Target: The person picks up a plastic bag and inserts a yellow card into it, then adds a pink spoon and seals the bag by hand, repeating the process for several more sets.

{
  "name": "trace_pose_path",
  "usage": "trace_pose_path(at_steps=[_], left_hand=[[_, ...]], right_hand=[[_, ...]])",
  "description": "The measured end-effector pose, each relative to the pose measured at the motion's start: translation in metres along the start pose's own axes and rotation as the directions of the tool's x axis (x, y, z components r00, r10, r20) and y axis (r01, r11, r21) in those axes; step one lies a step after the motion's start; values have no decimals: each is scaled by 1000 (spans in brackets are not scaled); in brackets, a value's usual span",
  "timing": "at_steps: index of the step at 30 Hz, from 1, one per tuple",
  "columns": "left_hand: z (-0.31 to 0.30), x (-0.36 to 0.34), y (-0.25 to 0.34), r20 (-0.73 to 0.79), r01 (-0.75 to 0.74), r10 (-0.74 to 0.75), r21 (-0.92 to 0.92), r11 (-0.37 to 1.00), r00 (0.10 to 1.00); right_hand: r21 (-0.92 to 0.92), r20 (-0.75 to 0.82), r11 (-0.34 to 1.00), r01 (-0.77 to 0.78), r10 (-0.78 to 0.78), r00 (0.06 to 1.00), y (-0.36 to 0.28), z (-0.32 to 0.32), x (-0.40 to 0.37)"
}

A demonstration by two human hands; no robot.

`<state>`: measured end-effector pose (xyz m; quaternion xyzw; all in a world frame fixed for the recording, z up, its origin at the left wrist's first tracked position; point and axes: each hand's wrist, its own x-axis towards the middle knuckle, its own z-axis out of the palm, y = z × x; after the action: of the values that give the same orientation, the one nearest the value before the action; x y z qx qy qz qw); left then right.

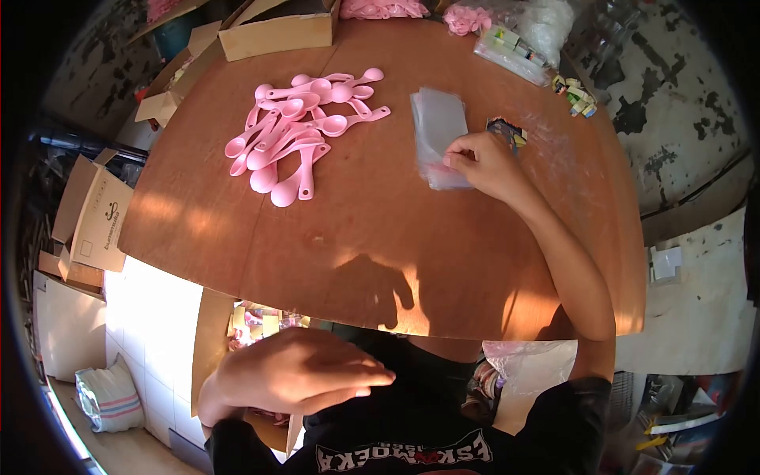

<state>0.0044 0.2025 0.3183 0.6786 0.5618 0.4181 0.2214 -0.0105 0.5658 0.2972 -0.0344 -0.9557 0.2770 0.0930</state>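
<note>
My right hand (485, 162) is at the near right part of a stack of clear plastic bags (438, 119), thumb and forefinger pinched together on a bag's edge. Just beyond that hand lies a bundle of small printed cards (508, 133), partly hidden by it. My left hand (297, 370) hovers in front of my body, below the table edge, its fingers stretched out and nothing in it. To the left on the tabletop is a loose heap of pink plastic measuring spoons (297, 131), with several overlapping.
The brown wooden table (317, 261) has a cardboard box (277, 32) at its far left edge. Pink items (467, 20) and a plastic pack of small boxes (514, 55) sit at the back right. An open carton (210, 332) stands below the near edge, beside my left arm.
</note>
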Motion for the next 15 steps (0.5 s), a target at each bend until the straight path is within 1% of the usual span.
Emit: trace_pose_path(at_steps=[2, 4, 6, 7, 8, 9, 12, 14, 15], left_hand=[[-22, 33, -11, 49, 63, -71, 150, 987, 996], [-33, 67, -31, -81, 141, -123, 283, 949, 989], [-42, 96, -49, -207, 222, -146, 416, 882, 967], [-43, 108, -62, -205, 220, -144, 418, 881, 968], [-42, 118, -78, -199, 203, -116, 497, 844, 973], [-40, 127, -91, -191, 184, -89, 570, 800, 977], [-27, 143, -118, -217, 186, -64, 607, 773, 974], [-19, 145, -130, -201, 171, -56, 625, 761, 978], [-17, 146, -133, -184, 152, -39, 651, 744, 982]], right_hand=[[-10, -13, 1000, 4, -4, 1000, 1, -6, -3], [23, -20, 1000, 10, -10, 1000, 7, -9, -7], [58, -24, 998, 19, -18, 1000, 13, -9, -8], [103, -46, 994, 30, -26, 999, 16, -9, -8], [150, -65, 988, 40, -31, 997, 19, -8, -8], [151, -65, 988, 39, -29, 997, 22, -8, -8], [200, -39, 979, 44, -37, 999, 28, -8, -4], [165, -65, 986, 29, -18, 998, 29, -13, -2], [129, -197, 991, 44, -18, 980, 19, -18, -5]])
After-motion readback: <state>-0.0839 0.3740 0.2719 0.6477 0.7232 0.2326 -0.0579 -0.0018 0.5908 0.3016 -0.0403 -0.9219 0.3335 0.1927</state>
